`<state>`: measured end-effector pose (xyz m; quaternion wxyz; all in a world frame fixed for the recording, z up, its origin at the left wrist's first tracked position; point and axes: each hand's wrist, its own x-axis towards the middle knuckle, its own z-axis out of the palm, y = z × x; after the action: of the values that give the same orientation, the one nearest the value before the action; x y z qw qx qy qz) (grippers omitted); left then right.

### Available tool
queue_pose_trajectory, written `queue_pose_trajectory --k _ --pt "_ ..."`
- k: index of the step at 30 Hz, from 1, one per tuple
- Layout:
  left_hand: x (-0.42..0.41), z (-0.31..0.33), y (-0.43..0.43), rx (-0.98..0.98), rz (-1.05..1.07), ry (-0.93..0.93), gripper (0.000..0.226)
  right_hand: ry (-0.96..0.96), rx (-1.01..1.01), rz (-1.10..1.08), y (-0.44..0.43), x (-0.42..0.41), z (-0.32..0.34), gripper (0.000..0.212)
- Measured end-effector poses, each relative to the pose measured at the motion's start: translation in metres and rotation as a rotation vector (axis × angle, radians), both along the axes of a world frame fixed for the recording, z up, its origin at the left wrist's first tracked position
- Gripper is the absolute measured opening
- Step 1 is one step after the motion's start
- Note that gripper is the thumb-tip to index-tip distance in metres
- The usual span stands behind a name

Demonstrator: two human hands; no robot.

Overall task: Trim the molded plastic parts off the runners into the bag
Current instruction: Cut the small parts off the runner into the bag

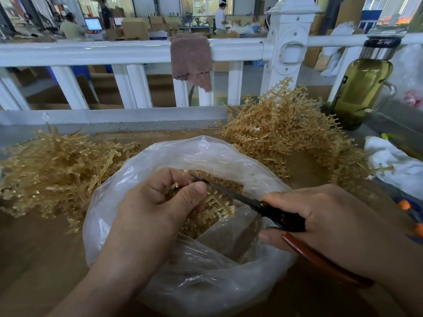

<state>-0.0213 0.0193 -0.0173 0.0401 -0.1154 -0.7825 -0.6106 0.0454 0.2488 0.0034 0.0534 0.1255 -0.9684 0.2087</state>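
A clear plastic bag (160, 156) stands open in front of me, with small tan trimmed parts (224, 181) heaped inside. My left hand (155, 202) holds a tan runner (217, 202) over the bag's mouth, thumb and fingers pinched on it. My right hand (332, 216) grips scissors (251, 202) with dark blades and brown handles. The blade tips reach the runner right beside my left fingertips.
A pile of tan bare runners (57, 170) lies at the left, and a pile of runners with parts (288, 133) at the right. A green-tinted bottle (364, 88) stands far right. A white railing (114, 53) with a cloth (191, 58) runs behind. White rags (393, 163) lie right.
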Motion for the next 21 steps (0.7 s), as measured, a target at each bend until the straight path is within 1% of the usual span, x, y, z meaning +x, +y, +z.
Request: queue_pose_trajectory --k 2,5,9,11,14,16,17,21 --pt "0.0006 -0.0006 -0.0006 0.035 -0.010 -0.023 0.010 -0.016 -0.034 0.004 0.0016 -0.0028 -0.0032 0.038" --pt "-0.0017 -0.0035 -0.0019 0.107 0.040 -0.060 0.010 -0.002 -0.068 0.003 0.0047 -0.0049 -0.0067 0.047" --pt "-0.0032 -0.0049 -0.0036 0.119 0.051 -0.076 0.022 0.028 -0.084 -0.001 0.0040 -0.0042 -0.0063 0.048" --pt "-0.0030 -0.0041 -0.0036 0.108 0.041 -0.083 0.019 0.020 -0.076 0.002 0.0025 -0.0041 -0.0062 0.045" --pt "-0.0049 -0.0032 -0.0023 0.211 -0.021 -0.135 0.006 0.003 -0.065 0.013 0.0011 -0.0044 -0.0079 0.042" --pt "-0.0068 -0.0040 -0.0042 0.266 -0.034 -0.115 0.025 0.006 -0.070 0.019 0.0008 -0.0043 -0.0078 0.041" --pt "-0.0081 -0.0052 -0.0044 0.287 -0.034 -0.096 0.030 0.006 -0.078 0.018 0.0012 -0.0042 -0.0073 0.041" --pt "-0.0069 -0.0050 -0.0031 0.304 -0.055 -0.009 0.032 0.002 -0.087 0.031 0.0012 -0.0043 -0.0058 0.037"
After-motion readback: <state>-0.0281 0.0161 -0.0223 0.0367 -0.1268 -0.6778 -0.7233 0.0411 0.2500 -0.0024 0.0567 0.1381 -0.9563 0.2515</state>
